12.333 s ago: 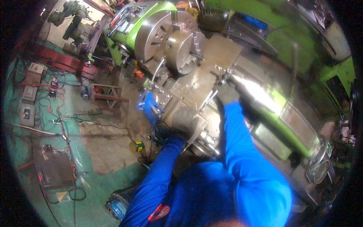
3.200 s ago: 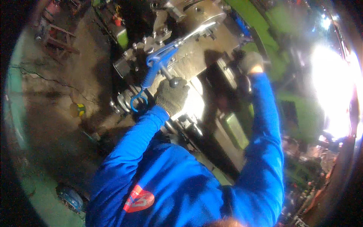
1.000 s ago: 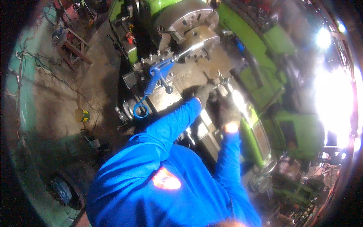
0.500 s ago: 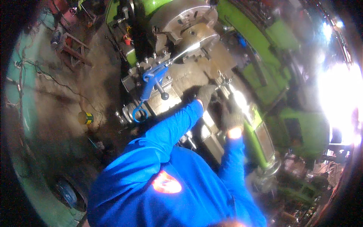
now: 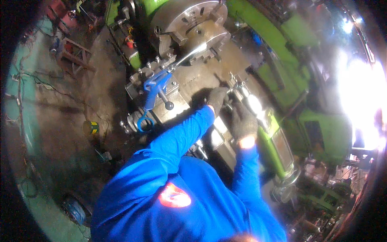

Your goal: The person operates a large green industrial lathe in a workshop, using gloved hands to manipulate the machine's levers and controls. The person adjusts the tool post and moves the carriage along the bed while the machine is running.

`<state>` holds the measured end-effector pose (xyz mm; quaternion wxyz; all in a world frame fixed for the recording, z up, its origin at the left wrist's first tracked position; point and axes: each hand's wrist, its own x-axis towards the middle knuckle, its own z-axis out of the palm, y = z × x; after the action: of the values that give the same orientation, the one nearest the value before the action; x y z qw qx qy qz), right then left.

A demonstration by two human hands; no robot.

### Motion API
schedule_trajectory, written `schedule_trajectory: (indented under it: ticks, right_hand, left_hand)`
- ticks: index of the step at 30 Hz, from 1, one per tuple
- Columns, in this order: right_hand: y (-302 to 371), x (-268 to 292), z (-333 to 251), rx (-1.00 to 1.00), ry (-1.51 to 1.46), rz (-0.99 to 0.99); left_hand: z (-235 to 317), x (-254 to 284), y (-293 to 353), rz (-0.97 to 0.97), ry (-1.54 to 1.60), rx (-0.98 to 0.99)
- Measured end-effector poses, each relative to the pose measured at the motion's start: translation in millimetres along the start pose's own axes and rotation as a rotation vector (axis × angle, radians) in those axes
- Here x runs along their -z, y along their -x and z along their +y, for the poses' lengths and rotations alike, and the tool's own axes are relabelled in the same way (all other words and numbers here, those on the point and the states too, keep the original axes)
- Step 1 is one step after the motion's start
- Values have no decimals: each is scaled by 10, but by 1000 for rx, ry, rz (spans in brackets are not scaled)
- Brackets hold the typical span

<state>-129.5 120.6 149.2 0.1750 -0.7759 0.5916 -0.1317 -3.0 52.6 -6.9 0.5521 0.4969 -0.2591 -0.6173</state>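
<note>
Both my hands wear grey gloves and meet beside the tailstock of a green metal lathe. My left hand is closed, its fingertips at a small bright metal piece whose kind I cannot make out. From below, my right hand reaches up to the same spot with fingers curled together. A slim drill bit points out of the tailstock end, just beyond the fingers. Left of my hands, a blue air blow gun with a coiled blue hose lies over the tool post.
The lathe's large round chuck is at the top. A lever with a black ball knob sticks out near the blow gun. A yellow and green tin stands on the left floor, with a wooden stand farther back. Green machinery fills the right.
My right hand has shifted slightly and its fingers are closer to the left hand's. The whole view has moved a little, so the lathe appears slightly farther left.
</note>
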Motion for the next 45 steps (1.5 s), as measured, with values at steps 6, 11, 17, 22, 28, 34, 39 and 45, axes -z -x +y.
schedule_trajectory:
  ticks: [6,11,17,22,28,34,39,45]
  right_hand:
    - [122,-164,233,-8,-18,19]
    - [197,-385,445,-137,-22,-30]
    - [-32,-713,810,-186,-197,-74]
    - [-200,-1271,1395,-252,-558,-190]
    - [-214,-797,834,-242,-276,-145]
    - [-215,-428,560,13,40,-41]
    - [-285,-322,417,-47,39,-149]
    - [-197,-422,670,-87,-61,-105]
  left_hand:
    - [-455,-18,-346,-2,166,-67]
    - [-486,-131,-373,124,223,-75]
    - [-257,-281,10,260,-181,-166]
    - [61,-295,227,284,-471,-228]
    - [-114,-291,94,264,-290,-316]
    - [-873,-334,-686,238,-384,-378]
    - [-884,-297,-795,239,-178,-139]
    - [-285,-499,-348,342,60,-119]
